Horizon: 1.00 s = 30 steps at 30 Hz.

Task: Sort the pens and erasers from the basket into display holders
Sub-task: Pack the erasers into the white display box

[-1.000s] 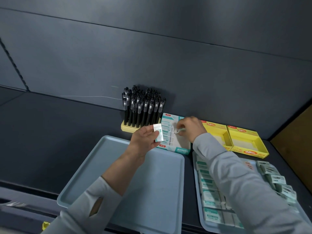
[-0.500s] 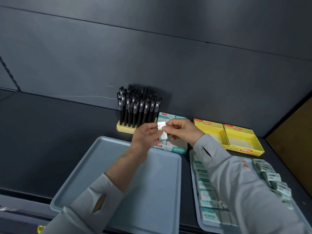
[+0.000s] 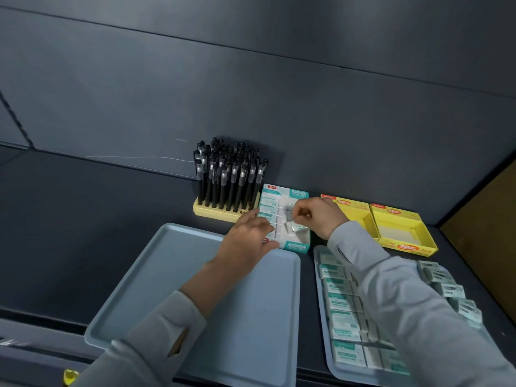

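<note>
L hand rested w/ loose fingers on the left row of the teal eraser box, holding nothing. R hand, fingers curled, pinched a blurred eraser over the box's right compartment, just above a tilted eraser lying inside. Black pens stood in the yellow holder beside the box.

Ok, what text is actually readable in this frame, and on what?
"48" and "30": front panel of the right yellow box.
"48": back flap of the left yellow box.
Red logo and labels on the teal box: blurred, unreadable.
Wrappers of the erasers in the tray: too small to read.
</note>
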Available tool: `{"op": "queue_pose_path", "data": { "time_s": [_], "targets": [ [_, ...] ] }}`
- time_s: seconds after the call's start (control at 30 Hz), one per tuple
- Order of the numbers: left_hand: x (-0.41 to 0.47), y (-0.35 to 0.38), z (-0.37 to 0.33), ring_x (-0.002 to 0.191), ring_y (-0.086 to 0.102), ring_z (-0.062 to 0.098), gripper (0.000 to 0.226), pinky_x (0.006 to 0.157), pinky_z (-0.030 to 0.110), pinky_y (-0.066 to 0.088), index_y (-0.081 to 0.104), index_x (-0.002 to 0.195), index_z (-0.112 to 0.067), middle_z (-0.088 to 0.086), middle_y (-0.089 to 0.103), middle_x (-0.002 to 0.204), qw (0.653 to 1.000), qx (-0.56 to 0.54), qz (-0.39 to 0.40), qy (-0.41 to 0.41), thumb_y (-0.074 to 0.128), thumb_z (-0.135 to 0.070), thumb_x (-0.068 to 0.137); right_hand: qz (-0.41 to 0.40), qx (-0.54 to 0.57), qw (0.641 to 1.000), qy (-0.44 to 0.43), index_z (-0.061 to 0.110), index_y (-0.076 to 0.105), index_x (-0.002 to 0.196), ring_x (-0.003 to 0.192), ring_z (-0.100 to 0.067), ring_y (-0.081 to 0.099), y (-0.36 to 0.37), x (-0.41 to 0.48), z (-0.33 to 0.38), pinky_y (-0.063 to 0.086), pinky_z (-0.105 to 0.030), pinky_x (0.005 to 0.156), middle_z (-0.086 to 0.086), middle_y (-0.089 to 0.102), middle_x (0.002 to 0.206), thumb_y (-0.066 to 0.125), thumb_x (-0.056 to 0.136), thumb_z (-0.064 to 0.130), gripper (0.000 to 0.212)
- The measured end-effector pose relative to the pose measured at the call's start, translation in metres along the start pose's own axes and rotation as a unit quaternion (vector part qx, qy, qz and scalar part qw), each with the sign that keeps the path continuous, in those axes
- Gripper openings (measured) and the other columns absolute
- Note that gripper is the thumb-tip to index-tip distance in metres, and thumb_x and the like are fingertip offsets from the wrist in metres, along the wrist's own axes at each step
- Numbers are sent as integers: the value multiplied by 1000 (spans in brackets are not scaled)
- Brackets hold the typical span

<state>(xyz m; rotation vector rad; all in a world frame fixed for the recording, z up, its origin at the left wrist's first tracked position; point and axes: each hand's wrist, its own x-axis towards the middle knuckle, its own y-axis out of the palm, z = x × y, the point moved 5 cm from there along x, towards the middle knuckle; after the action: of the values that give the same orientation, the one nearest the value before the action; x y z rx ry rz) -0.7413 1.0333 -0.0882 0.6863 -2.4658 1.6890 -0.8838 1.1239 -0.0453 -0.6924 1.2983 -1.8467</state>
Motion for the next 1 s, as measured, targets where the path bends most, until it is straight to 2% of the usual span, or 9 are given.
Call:
{"op": "queue_pose_path", "data": {
  "time_s": [0.13,0.2,0.3,0.47,0.6,0.73,0.8,0.87,1.0],
  "targets": [
    [2,0,2,144,23,15,39,113,18,12,57,131,-10,2,52,140,1000,17,-5,24,53,-29,97,30,-73,997,-18,23,73,95,99,-18,57,6,-2,1,42,-26,80,4,68,102,75,79,27,16],
    [1,0,3,137,39,22,32,110,23,27,67,117,-5,7,63,126,999,45,-8,29,60,-23,91,29,-106,994,-20,23,72,101,103,-20,56,7,-2,-1,41,-25,82,1,67,109,74,80,22,21],
    [0,0,4,115,62,30,25,92,34,50,76,91,-5,10,73,98,998,46,-22,40,78,-18,71,-33,-90,995,-16,23,72,90,97,-22,57,8,1,2,37,-23,73,-1,69,101,75,77,18,14],
    [2,0,0,100,69,25,32,76,29,57,77,79,-12,1,73,84,995,80,-14,58,93,-20,52,-78,-36,996,-16,22,72,69,86,-21,56,24,0,-2,42,-28,74,6,72,84,73,72,11,12],
    [2,7,3,101,69,27,34,76,33,58,78,80,-10,3,73,86,996,61,-24,53,94,-16,50,-28,-42,998,-44,15,78,88,95,-24,62,15,-3,0,48,-28,84,1,74,100,68,80,5,16],
    [5,10,6,108,66,30,30,87,36,54,77,86,-7,7,73,93,997,65,-21,41,90,-13,60,45,-77,996,-26,24,70,117,111,-24,60,8,-7,-3,41,-23,91,-1,66,124,59,93,14,28],
    [6,10,3,132,47,27,28,107,28,36,71,110,-6,9,66,119,998,68,6,16,72,-17,84,84,-129,988,-25,29,63,126,119,-27,54,10,-7,-1,40,-25,94,-3,59,134,53,96,16,35],
    [7,12,0,145,23,19,35,114,22,17,59,130,-11,4,51,141,996,80,43,-6,51,-23,98,108,-164,980,-29,31,60,130,122,-30,51,10,-9,3,38,-24,92,-6,56,137,51,95,13,40],
    [2,7,-10,146,19,19,36,115,26,13,53,135,-12,4,44,147,993,114,36,-24,43,-20,101,91,-111,989,-43,29,64,126,123,-27,51,-4,-19,-1,35,-20,94,-3,57,137,48,92,4,45]
  ]
}}
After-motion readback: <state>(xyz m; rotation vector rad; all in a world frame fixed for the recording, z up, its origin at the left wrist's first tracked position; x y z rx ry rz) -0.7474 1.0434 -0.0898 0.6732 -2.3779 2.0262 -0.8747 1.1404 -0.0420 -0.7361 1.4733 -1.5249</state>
